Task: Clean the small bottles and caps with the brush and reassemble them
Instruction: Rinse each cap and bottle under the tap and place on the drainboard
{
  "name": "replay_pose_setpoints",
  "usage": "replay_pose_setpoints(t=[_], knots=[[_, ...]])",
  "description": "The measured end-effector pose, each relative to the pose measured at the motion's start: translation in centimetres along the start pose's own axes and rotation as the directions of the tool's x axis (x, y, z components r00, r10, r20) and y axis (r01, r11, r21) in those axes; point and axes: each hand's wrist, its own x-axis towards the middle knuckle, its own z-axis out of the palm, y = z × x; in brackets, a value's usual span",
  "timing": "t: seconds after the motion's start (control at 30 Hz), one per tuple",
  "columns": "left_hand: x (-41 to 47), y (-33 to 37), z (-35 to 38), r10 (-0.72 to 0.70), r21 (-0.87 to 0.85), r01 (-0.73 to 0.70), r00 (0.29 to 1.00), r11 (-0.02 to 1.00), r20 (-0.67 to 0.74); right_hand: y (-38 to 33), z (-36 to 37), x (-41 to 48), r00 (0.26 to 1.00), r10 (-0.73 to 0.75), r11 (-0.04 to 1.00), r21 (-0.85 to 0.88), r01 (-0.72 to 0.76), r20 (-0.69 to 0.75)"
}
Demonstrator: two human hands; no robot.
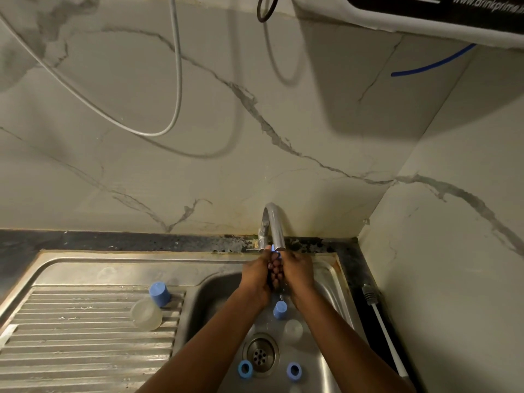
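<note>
Rinse step, I judge: left hand, right hand curl together round small blue plastic piece under curved steel tap. Next calls for loose blue ring caps by near drain.

both forearms rise from the lower frame and converge at centre; left hand and right hand meet, fingers curled round a small blue piece.

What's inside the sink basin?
A blue-capped bottle, a drain, one blue cap to its left, another right. The forearms cover part of the basin.
</note>
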Motion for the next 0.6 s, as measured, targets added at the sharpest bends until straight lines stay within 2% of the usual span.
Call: replay_pose_setpoints(t=[0.13,0.27,0.37,0.6], knots=[[0.1,-0.1,-0.6,0.034,0.038,-0.035,0.999,0.999,0.018,-0.3,-0.3,0.3,0.999,0.032,0.998,-0.051,-0.03,0.031],[-0.1,0.1,-1.1,0.162,0.111,-0.163,0.987,0.98,0.014,-0.1,-0.5,-0.4,0.993,0.069,0.995,-0.079,-0.061,0.094],[0.0,-0.1,-1.5,0.16,0.187,-0.16,0.987,0.969,0.012,-0.1,-0.4,-0.4,0.99,0.087,0.995,-0.059,-0.08,0.114],[-0.4,0.5,-1.7,0.132,0.07,-0.13,0.991,0.989,-0.013,-0.4,-0.1,-1.6,0.99,0.082,0.993,0.08,-0.092,0.119]])
